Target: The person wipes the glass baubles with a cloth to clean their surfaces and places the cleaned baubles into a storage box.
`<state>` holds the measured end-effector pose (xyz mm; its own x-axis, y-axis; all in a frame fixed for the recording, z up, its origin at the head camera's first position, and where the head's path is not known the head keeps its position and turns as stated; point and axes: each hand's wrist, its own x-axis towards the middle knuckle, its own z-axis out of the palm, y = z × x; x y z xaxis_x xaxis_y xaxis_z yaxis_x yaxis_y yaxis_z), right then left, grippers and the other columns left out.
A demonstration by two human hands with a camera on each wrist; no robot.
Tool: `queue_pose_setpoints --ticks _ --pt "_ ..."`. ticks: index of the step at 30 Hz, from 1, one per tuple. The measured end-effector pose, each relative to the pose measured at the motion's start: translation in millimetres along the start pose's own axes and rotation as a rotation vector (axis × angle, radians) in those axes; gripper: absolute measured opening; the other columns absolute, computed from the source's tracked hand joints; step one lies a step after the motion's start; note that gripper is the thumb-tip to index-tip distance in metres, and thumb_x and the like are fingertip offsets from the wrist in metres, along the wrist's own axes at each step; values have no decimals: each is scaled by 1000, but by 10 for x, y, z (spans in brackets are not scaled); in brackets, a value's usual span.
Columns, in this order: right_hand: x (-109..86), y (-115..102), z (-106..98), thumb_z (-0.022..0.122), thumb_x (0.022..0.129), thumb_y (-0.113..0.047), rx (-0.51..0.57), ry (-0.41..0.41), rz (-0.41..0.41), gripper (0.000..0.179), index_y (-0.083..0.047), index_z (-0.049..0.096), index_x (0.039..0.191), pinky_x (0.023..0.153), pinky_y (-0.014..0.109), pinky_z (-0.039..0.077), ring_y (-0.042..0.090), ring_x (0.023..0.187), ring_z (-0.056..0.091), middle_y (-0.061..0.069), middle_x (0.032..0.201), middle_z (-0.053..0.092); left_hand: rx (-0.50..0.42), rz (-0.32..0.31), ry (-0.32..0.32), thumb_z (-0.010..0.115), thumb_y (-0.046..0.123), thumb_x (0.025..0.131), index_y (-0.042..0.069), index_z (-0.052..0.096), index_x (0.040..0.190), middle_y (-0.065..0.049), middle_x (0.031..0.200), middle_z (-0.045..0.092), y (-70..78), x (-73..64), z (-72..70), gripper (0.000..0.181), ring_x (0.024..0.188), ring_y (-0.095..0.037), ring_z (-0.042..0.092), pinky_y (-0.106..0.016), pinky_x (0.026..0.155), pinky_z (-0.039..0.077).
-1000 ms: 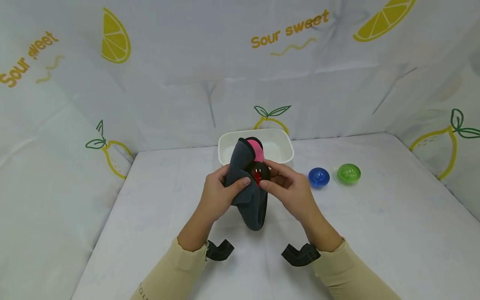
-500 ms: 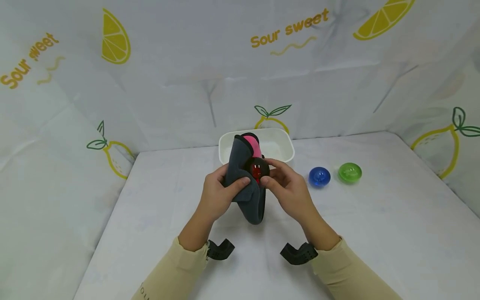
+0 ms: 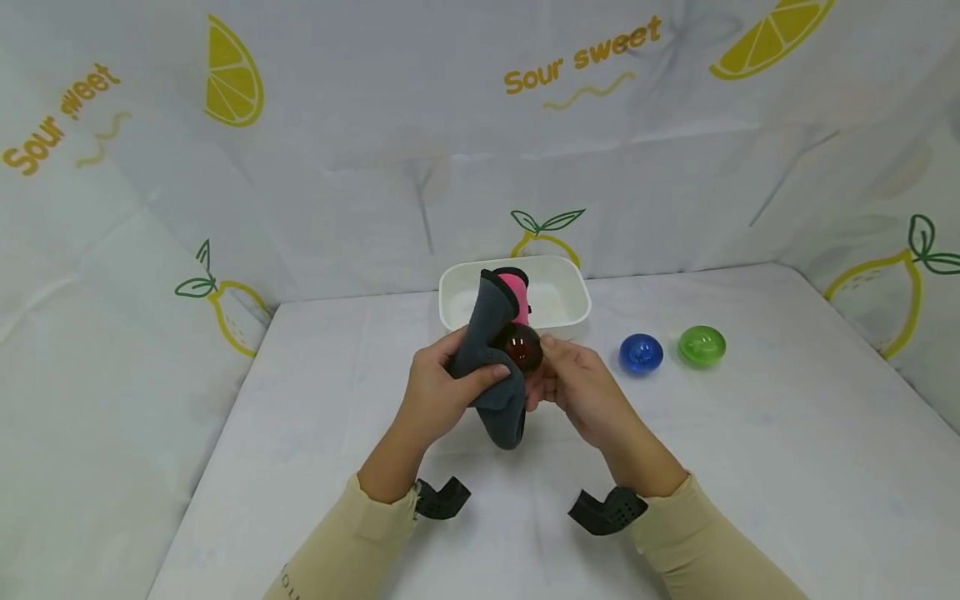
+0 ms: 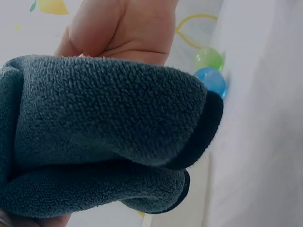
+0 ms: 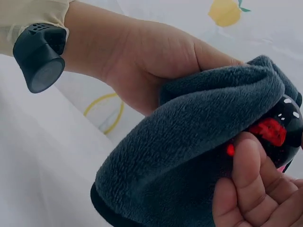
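Note:
In the head view my left hand (image 3: 442, 385) grips a folded, fluffy dark blue-grey cloth (image 3: 501, 398) with black edging and a pink part, its thumb across the front. A shiny dark red see-through ball (image 3: 520, 347) sits in the cloth's fold. The right hand (image 3: 573, 379) holds this ball at its right side, thumb at the edge and the other fingers curled below. In the right wrist view, curled fingers (image 5: 248, 163) lie close under the ball (image 5: 279, 130). The cloth (image 4: 109, 109) fills much of the left wrist view and hides the ball there.
A white rectangular tub (image 3: 564, 292) stands behind the hands at the back of the table. To the right lie a blue see-through ball (image 3: 641, 354) and a green one (image 3: 702, 345). White lemon-print sheeting (image 3: 337, 167) rises behind the white-covered table (image 3: 315, 400).
My right thumb has moved from the ball's front up to its right edge, and the fingers have come down below it. The cloth has shifted slightly; the left hand keeps its grip.

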<state>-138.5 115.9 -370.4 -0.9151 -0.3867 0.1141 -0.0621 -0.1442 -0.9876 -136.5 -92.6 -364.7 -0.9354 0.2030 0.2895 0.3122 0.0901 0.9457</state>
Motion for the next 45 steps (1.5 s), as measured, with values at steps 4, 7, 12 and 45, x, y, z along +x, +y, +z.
queue_pose_setpoints --ticks 4,7,12,45 --pt "3 10 6 37 107 -37 21 2 36 41 -6 65 106 72 29 57 14 68 63 1 78 64 13 -27 14 81 25 83 19 65 127 -4 108 71 -22 5 20 48 95 -20 65 -37 81 56" --pt "3 6 26 41 106 -35 -26 45 37 43 1 62 119 77 30 58 16 73 65 3 83 66 10 -41 30 80 28 83 19 65 125 -4 105 71 -38 10 22 45 93 -21 66 -38 79 57" --pt "-1 -17 54 48 105 -31 -167 102 -2 43 -1 56 135 83 32 58 20 84 68 11 105 69 0 -54 32 79 27 84 18 65 124 -6 104 71 -47 20 13 43 91 -21 67 -37 78 58" --pt "-39 -27 88 71 91 -11 -721 157 -357 57 -13 51 144 82 29 56 16 106 63 4 126 61 37 -62 -15 71 42 89 18 61 126 -6 107 69 -34 42 -7 45 93 -21 68 -37 81 59"
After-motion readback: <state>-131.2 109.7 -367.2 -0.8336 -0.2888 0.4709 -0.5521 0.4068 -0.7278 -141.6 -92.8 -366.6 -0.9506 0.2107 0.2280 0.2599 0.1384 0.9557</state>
